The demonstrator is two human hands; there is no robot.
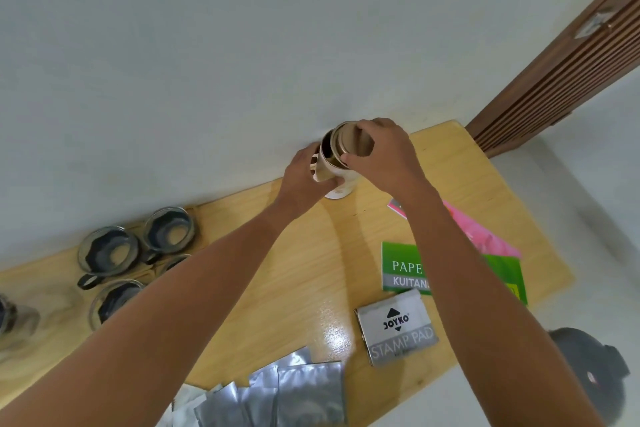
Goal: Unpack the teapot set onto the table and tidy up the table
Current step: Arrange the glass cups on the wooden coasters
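A tall cream canister [330, 172] stands at the far edge of the wooden table [294, 270], against the white wall. My left hand [304, 173] grips its side. My right hand [381, 152] holds its round tan lid [351, 142] tilted over the open mouth, whose inside looks dark. Several glass cups with dark bases [107, 253] stand grouped at the left of the table. At the far left edge a glass vessel [14, 319] shows only in part.
A grey stamp pad box [398, 329], a green receipt book [405, 267] and a pink sheet [481, 236] lie on the right. Several silver foil sachets [298, 392] lie at the near edge. A dark object [588, 367] sits on the floor at right. A slatted wooden door [561, 73] stands beyond.
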